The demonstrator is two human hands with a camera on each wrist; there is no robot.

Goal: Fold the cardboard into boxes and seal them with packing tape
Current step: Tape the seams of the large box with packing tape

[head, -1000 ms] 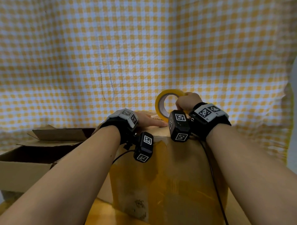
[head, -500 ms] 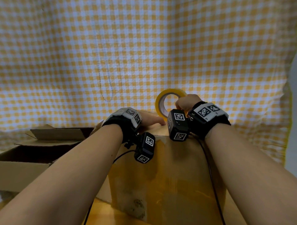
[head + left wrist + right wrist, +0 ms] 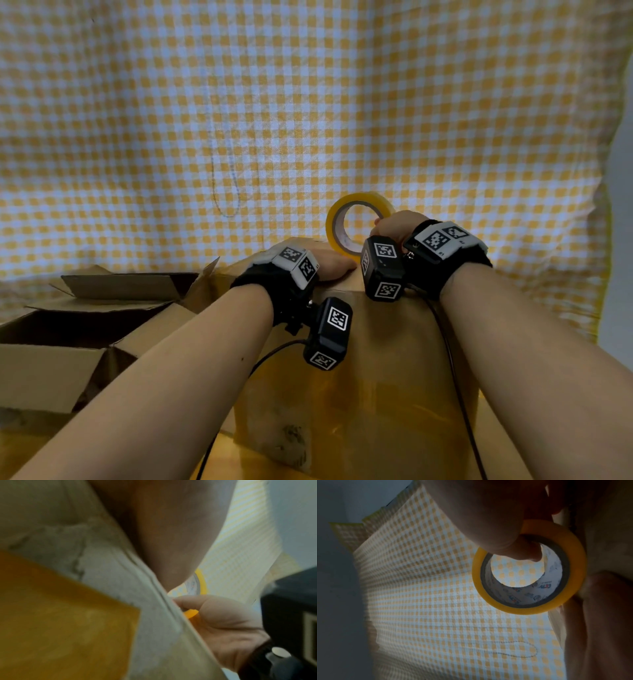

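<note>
On top of the box (image 3: 359,359), the left hand (image 3: 329,265) pressed flat while the right hand (image 3: 394,228) gripped the tape roll (image 3: 337,214), likely needing pulling onward.

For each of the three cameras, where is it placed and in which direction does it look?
Head: above, looking forward and down at the box, both forearms, left hand, right hand.
Left wrist: under the left palm, along the box top; the right hand shows.
Right wrist: along the right fingers through the tape roll.
Shared: all three show the roll.
</note>
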